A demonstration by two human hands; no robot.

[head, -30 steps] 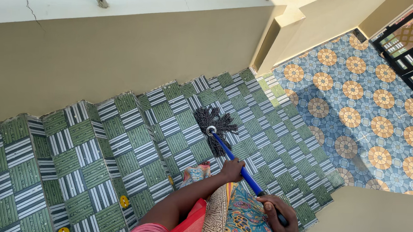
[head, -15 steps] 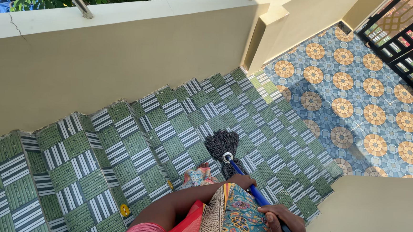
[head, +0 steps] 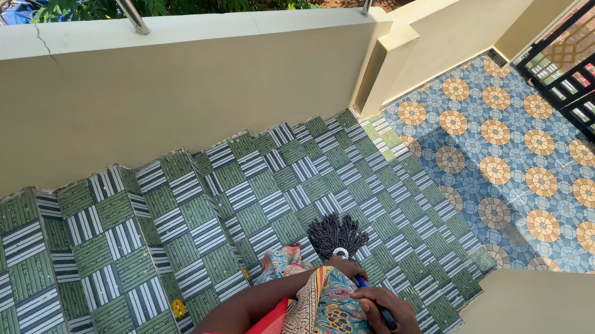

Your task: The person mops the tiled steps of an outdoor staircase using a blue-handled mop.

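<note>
- The mop (head: 338, 235) sits way closer in now: a second ago its dark stringy head was stretched out a couple of tiles ahead of the hands, now it's bunched up right in front of the left hand (head: 348, 266) on the green and white stair tiles (head: 170, 221).
- The left hand is closed around the blue handle (head: 362, 283) just behind the metal ring, basically touching the mop head. Earlier there was a clear stretch of handle showing between that hand and the ring.
- The right hand (head: 388, 320) is wrapped around the handle's lower end, fingers curled over it, just behind the left hand. The two hands are nearer each other than before, with only a short bit of blue visible between them.
- The patterned cloth (head: 330, 313) hangs under both hands.
- The cream wall (head: 178, 91) runs off to the left of the hands, and the blue and orange tiled floor (head: 518, 153) lies ahead to the right.
</note>
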